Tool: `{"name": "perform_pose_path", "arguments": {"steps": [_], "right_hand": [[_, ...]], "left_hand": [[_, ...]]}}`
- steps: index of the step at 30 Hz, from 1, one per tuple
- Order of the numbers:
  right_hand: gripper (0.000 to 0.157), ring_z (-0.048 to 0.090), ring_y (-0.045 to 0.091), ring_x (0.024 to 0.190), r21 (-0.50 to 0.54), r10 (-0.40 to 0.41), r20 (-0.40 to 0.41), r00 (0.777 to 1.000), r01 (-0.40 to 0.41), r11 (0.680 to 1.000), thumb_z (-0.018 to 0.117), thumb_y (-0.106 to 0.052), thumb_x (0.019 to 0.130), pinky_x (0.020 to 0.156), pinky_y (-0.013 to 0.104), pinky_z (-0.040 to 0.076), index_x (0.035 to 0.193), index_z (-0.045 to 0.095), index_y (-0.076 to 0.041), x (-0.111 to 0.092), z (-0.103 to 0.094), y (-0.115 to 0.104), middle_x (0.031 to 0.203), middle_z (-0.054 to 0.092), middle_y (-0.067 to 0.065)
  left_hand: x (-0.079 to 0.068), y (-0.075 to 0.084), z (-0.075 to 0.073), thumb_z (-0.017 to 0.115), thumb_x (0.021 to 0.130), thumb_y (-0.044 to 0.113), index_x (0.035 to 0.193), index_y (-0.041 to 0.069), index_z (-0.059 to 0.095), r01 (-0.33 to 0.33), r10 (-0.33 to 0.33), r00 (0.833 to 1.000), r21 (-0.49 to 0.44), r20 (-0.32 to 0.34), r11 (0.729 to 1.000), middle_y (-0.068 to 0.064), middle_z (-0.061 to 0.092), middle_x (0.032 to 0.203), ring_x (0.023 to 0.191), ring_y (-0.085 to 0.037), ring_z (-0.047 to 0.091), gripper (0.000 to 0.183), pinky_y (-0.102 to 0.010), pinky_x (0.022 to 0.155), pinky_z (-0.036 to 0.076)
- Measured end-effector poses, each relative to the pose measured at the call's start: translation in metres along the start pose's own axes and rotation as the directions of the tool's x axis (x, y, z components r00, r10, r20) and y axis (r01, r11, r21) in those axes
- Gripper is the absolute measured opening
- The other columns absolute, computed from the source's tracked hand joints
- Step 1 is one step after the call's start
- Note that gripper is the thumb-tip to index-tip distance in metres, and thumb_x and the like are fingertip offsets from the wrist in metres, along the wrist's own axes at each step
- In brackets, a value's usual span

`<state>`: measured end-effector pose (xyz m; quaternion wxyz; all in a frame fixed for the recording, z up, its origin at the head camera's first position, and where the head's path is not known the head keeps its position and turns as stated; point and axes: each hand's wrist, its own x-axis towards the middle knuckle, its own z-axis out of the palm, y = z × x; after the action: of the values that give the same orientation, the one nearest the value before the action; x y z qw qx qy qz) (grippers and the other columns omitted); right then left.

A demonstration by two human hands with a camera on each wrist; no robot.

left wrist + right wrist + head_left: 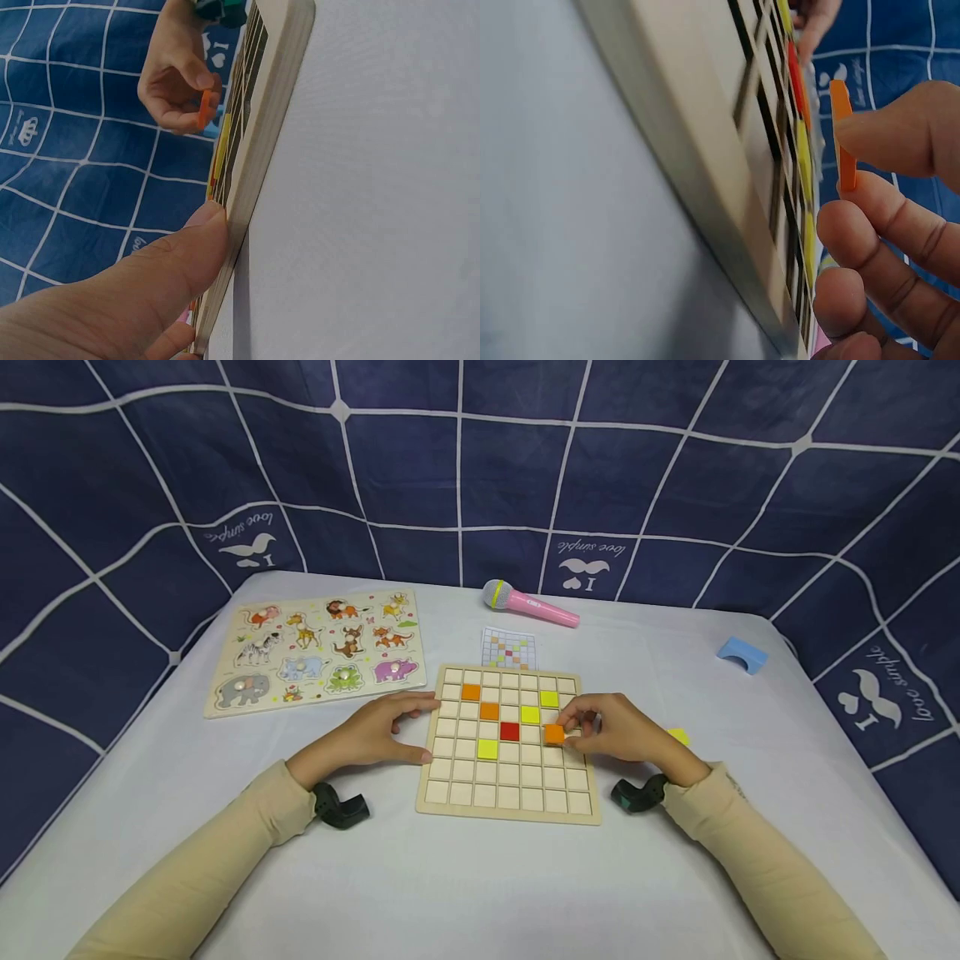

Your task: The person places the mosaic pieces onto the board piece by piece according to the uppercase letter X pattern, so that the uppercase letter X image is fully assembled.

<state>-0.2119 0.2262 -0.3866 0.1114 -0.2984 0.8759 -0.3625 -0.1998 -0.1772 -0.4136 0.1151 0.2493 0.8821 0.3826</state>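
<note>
A square wooden grid board point(509, 815) lies in the middle of the table. Set in its cells are a red tile point(509, 731) and several orange and yellow ones, such as this yellow tile point(487, 749). My right hand point(618, 727) pinches an orange tile point(554, 735) between thumb and index finger, over the board's right side. In the right wrist view that orange tile point(843, 135) is seen edge-on, clear of the grid. My left hand point(371, 731) rests at the board's left edge, its thumb point(191, 251) on the rim and the fingers spread along the side.
Behind the board lies a pattern card point(510, 646), partly covered by it. A pink toy microphone point(536, 604) is farther back. An animal peg puzzle point(315, 652) lies at the left. To the right are a blue arch block point(742, 654) and a yellow piece point(678, 736) beside my right wrist.
</note>
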Motion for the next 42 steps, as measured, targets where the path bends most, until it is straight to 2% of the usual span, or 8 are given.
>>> {"name": "perform_pose_path", "arguments": {"steps": [11,28,42], "right_hand": [[0.020,0.055,0.011,0.073,0.032,-0.008,0.047,0.999,0.007,0.999,0.087,-0.003,0.087,0.067,0.025,0.046,0.104,0.078,-0.005,0.001,0.018,-0.013,0.089,0.067,-0.003],[0.018,0.054,0.008,0.069,-0.088,0.017,0.057,0.998,-0.012,0.996,0.086,-0.001,0.084,0.067,0.025,0.047,0.098,0.076,-0.008,0.003,0.024,-0.029,0.085,0.068,-0.004],[0.016,0.051,0.008,0.063,-0.119,0.034,0.045,0.998,-0.029,0.993,0.087,-0.003,0.086,0.065,0.027,0.043,0.098,0.078,-0.009,0.004,0.028,-0.034,0.083,0.066,-0.008]], "left_hand": [[0.000,-0.001,0.000,0.096,0.084,0.028,0.153,0.004,0.061,-0.003,0.003,1.000,-0.003,0.001,1.000,-0.017,0.047,0.166,0.129,-0.030,0.058,0.081,-0.037,0.091,0.050],[0.000,0.000,0.000,0.095,0.085,0.028,0.154,0.003,0.060,0.002,-0.002,1.000,-0.008,0.006,1.000,-0.018,0.046,0.167,0.130,-0.032,0.058,0.081,-0.038,0.092,0.050],[0.000,0.001,-0.001,0.095,0.085,0.028,0.154,0.004,0.059,0.011,-0.010,1.000,-0.001,0.009,1.000,-0.017,0.046,0.167,0.130,-0.031,0.058,0.082,-0.039,0.092,0.050]]}}
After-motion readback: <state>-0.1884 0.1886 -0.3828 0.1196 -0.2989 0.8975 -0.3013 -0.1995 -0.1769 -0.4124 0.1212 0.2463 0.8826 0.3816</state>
